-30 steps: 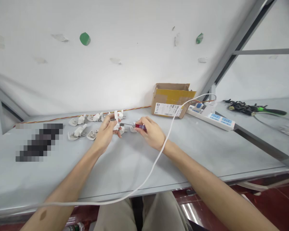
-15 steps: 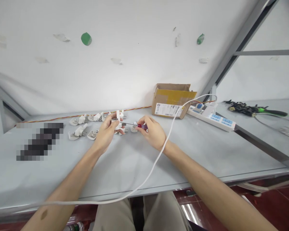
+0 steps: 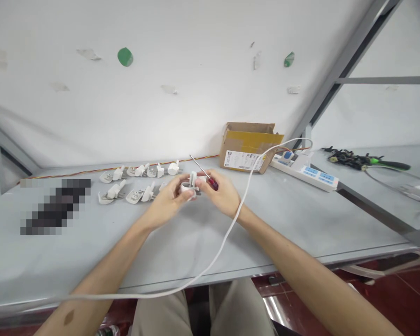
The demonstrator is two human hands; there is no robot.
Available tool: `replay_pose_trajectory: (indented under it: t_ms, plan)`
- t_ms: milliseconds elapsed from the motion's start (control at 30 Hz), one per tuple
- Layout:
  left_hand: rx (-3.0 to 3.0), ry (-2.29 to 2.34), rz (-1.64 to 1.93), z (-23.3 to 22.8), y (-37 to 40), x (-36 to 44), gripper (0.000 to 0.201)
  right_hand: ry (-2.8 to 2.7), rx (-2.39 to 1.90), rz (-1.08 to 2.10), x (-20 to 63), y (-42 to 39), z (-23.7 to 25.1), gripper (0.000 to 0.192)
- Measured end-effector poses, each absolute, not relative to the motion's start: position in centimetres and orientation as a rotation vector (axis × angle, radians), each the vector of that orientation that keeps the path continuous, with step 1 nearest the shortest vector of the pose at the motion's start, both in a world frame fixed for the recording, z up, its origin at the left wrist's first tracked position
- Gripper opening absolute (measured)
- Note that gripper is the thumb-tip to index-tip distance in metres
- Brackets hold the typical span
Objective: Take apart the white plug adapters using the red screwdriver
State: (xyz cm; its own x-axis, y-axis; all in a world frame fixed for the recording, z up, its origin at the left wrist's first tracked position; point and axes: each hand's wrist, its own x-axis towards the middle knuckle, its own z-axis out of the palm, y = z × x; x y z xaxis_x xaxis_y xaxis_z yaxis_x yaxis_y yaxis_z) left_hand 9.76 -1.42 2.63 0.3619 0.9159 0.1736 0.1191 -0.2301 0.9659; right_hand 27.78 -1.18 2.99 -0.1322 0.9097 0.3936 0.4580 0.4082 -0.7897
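Note:
Between my two hands is a white power plug [image 3: 187, 185], its casing apparently opened into parts. My left hand [image 3: 165, 201] is closed around its left side. With thumb and fingertips, my right hand [image 3: 224, 195] pinches the plug's right side. The same hand also keeps hold of a screwdriver [image 3: 213, 183] with a dark red handle, its thin shaft pointing up and left, away from the plug. Left of my hands, several opened white plugs [image 3: 112, 192] lie in two rows on the grey table [image 3: 168, 252]. Fingers hide part of the held plug.
An open cardboard box [image 3: 247, 151] stands against the wall. Right of it lies a white power strip [image 3: 310, 172]. A white cable [image 3: 220, 254] loops across in front of my right wrist. Black cables and a green-and-black tool [image 3: 392, 164] lie far right. Twisted wires [image 3: 70, 173] run along the back.
The screwdriver has come away from the plug and now tilts upward in my right hand. My left hand has moved right with the plug, and my right fingers have joined on it.

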Motion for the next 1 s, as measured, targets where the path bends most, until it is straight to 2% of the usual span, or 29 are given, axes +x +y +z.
replay_pose_trajectory:
  t_ms: [133,633,867,1000]
  plan:
    - [1.635,0.846,0.931,2.28,-1.61,10.16,0.051,-1.756,-1.124,0.691,27.82,-1.06,2.84,0.032]
    - [1.699,0.882,0.973,2.13,-1.34,10.0,0.043,-1.763,-1.196,0.625,28.2,-0.57,2.79,0.03]
    - [1.715,0.913,0.961,1.89,-1.14,9.68,0.044,-1.815,-1.121,0.637,28.36,-0.6,3.07,0.022]
    - [1.728,0.944,0.984,1.91,-1.32,9.8,0.045,-1.793,-1.167,0.633,28.2,-0.59,2.93,0.025]
